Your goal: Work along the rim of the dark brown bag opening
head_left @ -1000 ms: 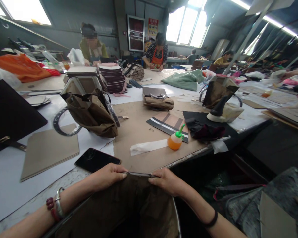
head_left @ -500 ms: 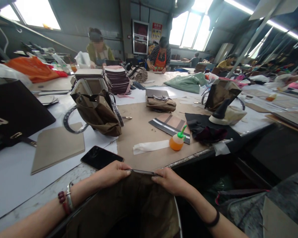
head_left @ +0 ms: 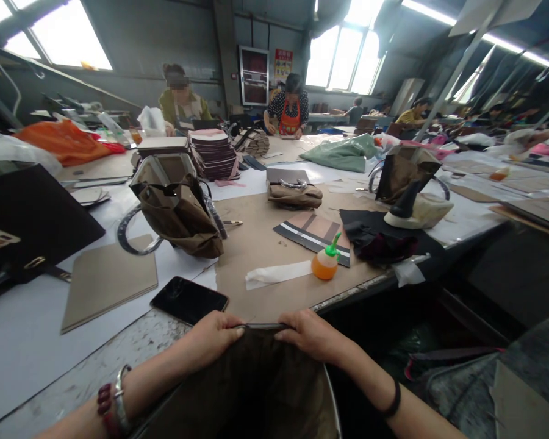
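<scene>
At six o'clock, close to the body, a brown bag (head_left: 295, 375) has its mouth open, and the left hand (head_left: 215, 335) and right hand (head_left: 310, 334) are both pinching its far rim, thumb against fingers. To hold it well, I think, both pinches should press equally and keep the short edge between them straight, not stretched. Half a second earlier this edge sloped down toward three o'clock; now it lies nearly level.

Two hands (head_left: 217, 335) (head_left: 308, 334), one brown-lined bag (head_left: 274, 369) in them, three brown bags (head_left: 190, 225) (head_left: 293, 195) (head_left: 405, 172) on the table (head_left: 132, 341).
One phone (head_left: 190, 299), one green-nozzled bottle (head_left: 324, 266), one white strip (head_left: 277, 276), one green cloth (head_left: 343, 153), one silver bangle (head_left: 119, 397), one black wristband (head_left: 396, 399).
</scene>
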